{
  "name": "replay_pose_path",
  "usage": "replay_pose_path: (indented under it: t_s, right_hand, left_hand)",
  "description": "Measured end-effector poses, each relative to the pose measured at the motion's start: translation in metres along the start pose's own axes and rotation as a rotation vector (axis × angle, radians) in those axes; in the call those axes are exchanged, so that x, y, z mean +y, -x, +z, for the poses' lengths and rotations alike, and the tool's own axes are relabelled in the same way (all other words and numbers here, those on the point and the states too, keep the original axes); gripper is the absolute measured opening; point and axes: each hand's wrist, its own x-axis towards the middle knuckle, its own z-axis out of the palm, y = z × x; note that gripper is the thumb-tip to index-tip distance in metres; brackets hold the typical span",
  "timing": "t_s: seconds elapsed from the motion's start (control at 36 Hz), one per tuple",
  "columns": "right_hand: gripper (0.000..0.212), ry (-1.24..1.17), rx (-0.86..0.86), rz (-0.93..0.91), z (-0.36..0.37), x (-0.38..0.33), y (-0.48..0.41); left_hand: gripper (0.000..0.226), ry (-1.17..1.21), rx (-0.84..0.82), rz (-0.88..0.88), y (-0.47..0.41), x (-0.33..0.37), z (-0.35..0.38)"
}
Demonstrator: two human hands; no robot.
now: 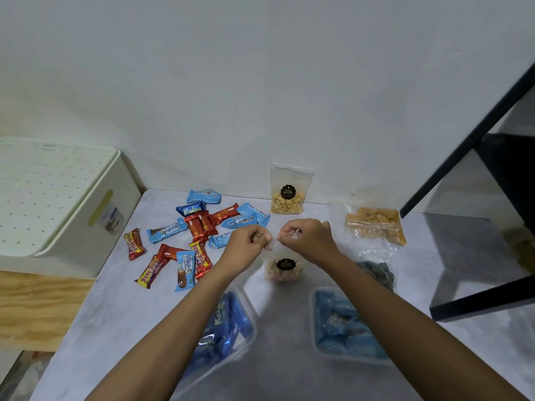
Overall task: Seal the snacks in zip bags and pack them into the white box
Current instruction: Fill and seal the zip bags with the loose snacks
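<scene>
A small clear zip bag of pale snacks (285, 270) with a black round label stands upright on the grey table. My left hand (249, 241) pinches its top edge on the left side and my right hand (307, 237) pinches the top edge on the right. A second labelled bag of nuts (288, 192) leans against the wall behind. A flat clear bag of orange sticks (375, 225) lies to the right. The white box (58, 198) with a dotted lid sits at the far left.
Several loose red and blue wrapped bars (191, 235) are scattered left of my hands. Two clear bags of blue wrapped snacks (225, 325) (341, 322) lie near the front edge under my forearms. A black frame (477, 299) stands at the right. Dark grey pieces (376, 270) lie beside my right forearm.
</scene>
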Motion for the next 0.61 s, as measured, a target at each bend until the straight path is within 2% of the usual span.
replay_pose_path:
  t_s: [0.11, 0.39, 0.53, 0.61]
  right_hand:
    - [0.015, -0.028, -0.033, -0.003, -0.003, 0.001, -0.001]
    - [0.013, -0.102, 0.100, 0.044, 0.007, 0.001, 0.004]
    - [0.004, -0.324, -0.041, 0.045, -0.004, 0.006, -0.001]
    - [0.006, -0.353, -0.089, 0.041, -0.016, 0.013, -0.001]
  left_hand:
    - [0.007, 0.004, -0.045, 0.009, -0.003, 0.002, -0.003]
    - [0.014, 0.001, -0.025, -0.018, -0.006, 0.005, 0.005]
    - [0.025, -0.026, 0.060, -0.056, -0.010, 0.007, 0.005]
    - [0.026, -0.047, 0.101, -0.060, -0.011, 0.005, 0.004]
